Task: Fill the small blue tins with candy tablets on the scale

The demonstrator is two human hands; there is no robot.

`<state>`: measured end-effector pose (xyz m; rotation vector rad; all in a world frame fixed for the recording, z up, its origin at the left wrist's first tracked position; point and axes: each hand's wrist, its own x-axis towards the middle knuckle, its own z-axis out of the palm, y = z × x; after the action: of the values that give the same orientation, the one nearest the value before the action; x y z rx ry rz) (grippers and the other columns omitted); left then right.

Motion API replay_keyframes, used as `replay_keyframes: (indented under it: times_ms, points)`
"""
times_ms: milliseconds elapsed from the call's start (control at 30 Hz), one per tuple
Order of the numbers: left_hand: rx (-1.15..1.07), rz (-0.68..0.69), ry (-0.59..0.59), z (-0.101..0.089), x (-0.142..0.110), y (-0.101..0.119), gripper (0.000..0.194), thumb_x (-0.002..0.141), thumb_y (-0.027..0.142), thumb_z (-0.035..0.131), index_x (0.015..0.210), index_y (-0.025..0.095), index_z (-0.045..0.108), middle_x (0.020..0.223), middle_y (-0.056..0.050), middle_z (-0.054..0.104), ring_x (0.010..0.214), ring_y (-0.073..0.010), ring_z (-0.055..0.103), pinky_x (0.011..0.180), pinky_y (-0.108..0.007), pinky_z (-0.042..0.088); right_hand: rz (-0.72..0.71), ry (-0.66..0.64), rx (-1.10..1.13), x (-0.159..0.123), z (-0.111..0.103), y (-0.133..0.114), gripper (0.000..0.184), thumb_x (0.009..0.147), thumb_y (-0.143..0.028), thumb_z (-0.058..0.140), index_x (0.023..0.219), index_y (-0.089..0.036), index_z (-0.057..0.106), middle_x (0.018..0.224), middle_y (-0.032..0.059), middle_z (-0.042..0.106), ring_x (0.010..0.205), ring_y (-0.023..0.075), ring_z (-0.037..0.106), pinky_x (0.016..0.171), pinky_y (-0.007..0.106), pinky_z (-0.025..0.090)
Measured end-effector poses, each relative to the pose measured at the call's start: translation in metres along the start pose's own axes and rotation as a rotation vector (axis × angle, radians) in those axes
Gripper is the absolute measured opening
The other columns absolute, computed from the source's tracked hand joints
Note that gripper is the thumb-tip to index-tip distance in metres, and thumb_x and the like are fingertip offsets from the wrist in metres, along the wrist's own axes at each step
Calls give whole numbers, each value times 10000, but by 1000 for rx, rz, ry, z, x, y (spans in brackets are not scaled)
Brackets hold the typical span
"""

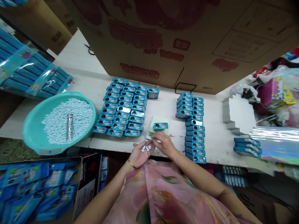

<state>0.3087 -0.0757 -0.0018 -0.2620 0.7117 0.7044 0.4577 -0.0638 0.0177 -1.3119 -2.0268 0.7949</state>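
My left hand [140,154] is cupped palm up at the table's near edge, with several small white candy tablets [146,148] lying in it. My right hand [163,143] hovers just right of it, fingertips pinched together over the tablets. Directly beyond both hands a blue tin [160,126] rests on a small pale green scale [158,122]. A teal bowl [32,130] full of white tablets, with a small clear scoop in it, sits at the left.
Many blue tins lie in rows [122,107] left of the scale, and stacked tins [193,124] stand to the right. A big cardboard box [187,37] blocks the back. White folded cartons [235,113], foil wrap [277,144] and blue packets [28,71] flank the table.
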Motion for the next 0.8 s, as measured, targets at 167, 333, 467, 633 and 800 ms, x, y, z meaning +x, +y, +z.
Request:
replay_keyframes:
  times_ms: [167, 333, 467, 633, 800]
  points:
    - [36, -8, 72, -2, -5, 3, 224, 777, 166, 414, 883, 61, 581, 922, -138, 619, 963, -193, 538, 815, -287, 438, 20, 106, -160, 20, -17, 28, 162, 794, -173, 443, 893, -185, 571, 864, 57, 587, 853, 155, 515, 777, 299, 415]
    - [1, 22, 155, -19, -14, 8, 238, 781, 149, 402, 912, 60, 578, 900, -141, 624, 910, -188, 565, 755, -275, 467, 129, 254, -186, -2, -28, 47, 191, 816, -204, 415, 926, -208, 571, 935, 50, 575, 897, 158, 508, 810, 319, 412]
    - [-44, 83, 346, -45, -25, 12, 242, 777, 112, 393, 938, 78, 571, 775, -110, 633, 746, -154, 606, 627, -239, 495, 244, 299, -212, -28, -36, 59, 211, 809, -241, 425, 977, -211, 548, 966, 59, 550, 927, 169, 492, 798, 336, 423]
    - [-92, 141, 437, -66, -37, 16, 238, 770, 90, 392, 929, 79, 570, 777, -107, 623, 720, -150, 605, 597, -242, 506, 247, 164, -247, -27, -35, 71, 464, 734, -293, 534, 1173, -221, 401, 1165, 81, 430, 1080, 213, 387, 865, 385, 377]
    - [-93, 187, 416, -69, -38, 23, 214, 775, 89, 384, 869, 72, 576, 799, -114, 623, 741, -159, 603, 601, -253, 512, 233, 68, -263, -8, -31, 73, 560, 712, -280, 556, 1222, -210, 333, 1237, 90, 349, 1133, 223, 324, 915, 392, 321]
